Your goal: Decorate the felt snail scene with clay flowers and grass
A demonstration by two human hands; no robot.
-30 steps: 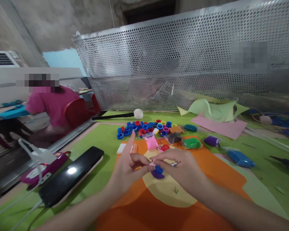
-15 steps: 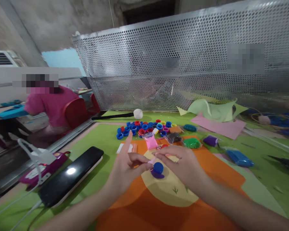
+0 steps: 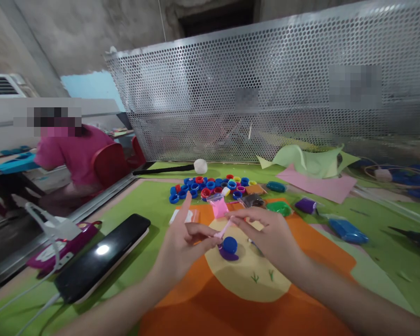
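Observation:
My left hand (image 3: 184, 242) and my right hand (image 3: 266, 233) meet over the orange and yellow mat (image 3: 245, 280). Between their pinched fingertips stretches a thin pink strip of clay (image 3: 224, 228). My left forefinger points up while the thumb and another finger pinch the strip's lower end. My right hand pinches the upper end. Just below lies a blue bottle cap (image 3: 230, 244) on a flat purple clay piece (image 3: 227, 255).
A heap of coloured bottle caps (image 3: 210, 185) and bagged clay lumps, pink (image 3: 219, 207), green (image 3: 279, 208), purple (image 3: 306, 205) and blue (image 3: 348, 231), lie farther back. A black phone (image 3: 103, 256) lies at left. Paper sheets (image 3: 315, 175) rest by the perforated metal screen (image 3: 266, 93). A person in pink (image 3: 73, 154) sits at left.
My right hand has lifted and moved right, drawing the pink clay out into a longer strip. The blue cap, half covered before, now shows fully.

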